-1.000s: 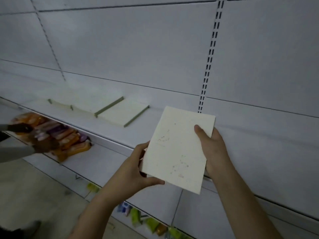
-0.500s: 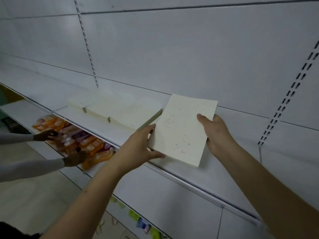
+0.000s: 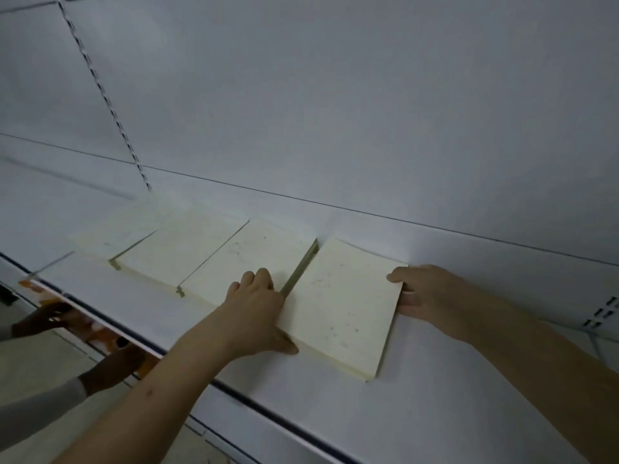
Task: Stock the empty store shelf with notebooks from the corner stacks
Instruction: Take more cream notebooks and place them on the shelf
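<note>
notebook is laid flat on the shelf, just beside the row; placement is judged the step in hand. it is gripped at its edges by the left hand and right hand. release, then squaring against the row, is called for.

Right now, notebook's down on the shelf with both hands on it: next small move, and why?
Probably slide the notebook left to close the gap, then let go. It lies flat on the shelf, a dark slit separating it from the neighbouring stack. The left hand and right hand hold its side edges.
</note>
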### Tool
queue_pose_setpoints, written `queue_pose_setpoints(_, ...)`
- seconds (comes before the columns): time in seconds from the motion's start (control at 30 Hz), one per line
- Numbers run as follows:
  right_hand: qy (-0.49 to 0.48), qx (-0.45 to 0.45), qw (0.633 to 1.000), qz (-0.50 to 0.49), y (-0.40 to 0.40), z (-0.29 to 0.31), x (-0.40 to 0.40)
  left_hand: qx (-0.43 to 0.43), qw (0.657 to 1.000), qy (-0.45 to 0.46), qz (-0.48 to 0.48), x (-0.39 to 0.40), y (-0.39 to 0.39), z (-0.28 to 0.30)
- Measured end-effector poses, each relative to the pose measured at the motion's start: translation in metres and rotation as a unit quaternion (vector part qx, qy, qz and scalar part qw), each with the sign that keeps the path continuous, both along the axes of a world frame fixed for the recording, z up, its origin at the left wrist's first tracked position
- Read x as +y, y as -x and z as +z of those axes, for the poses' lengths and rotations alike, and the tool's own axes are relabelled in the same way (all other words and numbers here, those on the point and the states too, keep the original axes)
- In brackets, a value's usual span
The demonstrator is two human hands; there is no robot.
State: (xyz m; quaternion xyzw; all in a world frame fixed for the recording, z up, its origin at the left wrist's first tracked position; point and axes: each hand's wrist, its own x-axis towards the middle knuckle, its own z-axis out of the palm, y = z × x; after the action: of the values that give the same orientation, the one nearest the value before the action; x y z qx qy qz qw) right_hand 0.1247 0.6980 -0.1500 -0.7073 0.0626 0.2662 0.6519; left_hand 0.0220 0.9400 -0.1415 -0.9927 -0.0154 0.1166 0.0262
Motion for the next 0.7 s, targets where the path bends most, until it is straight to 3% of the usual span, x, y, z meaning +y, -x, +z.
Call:
queue_pose_setpoints(0.17, 0.04, 0.006, 0.999, -0.019, -0.002, 0.004, 0.017, -0.014, 0.999, -0.032, -0.037, 0.001, -0.01, 0.0)
queue_pose_setpoints(0.27, 0.025, 0.007, 0.998, -0.056, 0.0, 0.003, 0.025, -0.015, 0.999, 0.001, -0.032, 0.007, -0.011, -0.001)
queue_pose_setpoints(0.47, 0.138, -0.035, 0.986, -0.091, 0.016, 0.001, 0.054, -0.013, 0.998, 0.038, -0.05, 0.01, -0.009, 0.001)
queue_pose_setpoints(0.7, 0.188, -0.054, 0.972, -0.126, 0.04, 0.012, 0.056, -0.035, 0.987, 0.075, -0.141, 0.033, 0.012, 0.011)
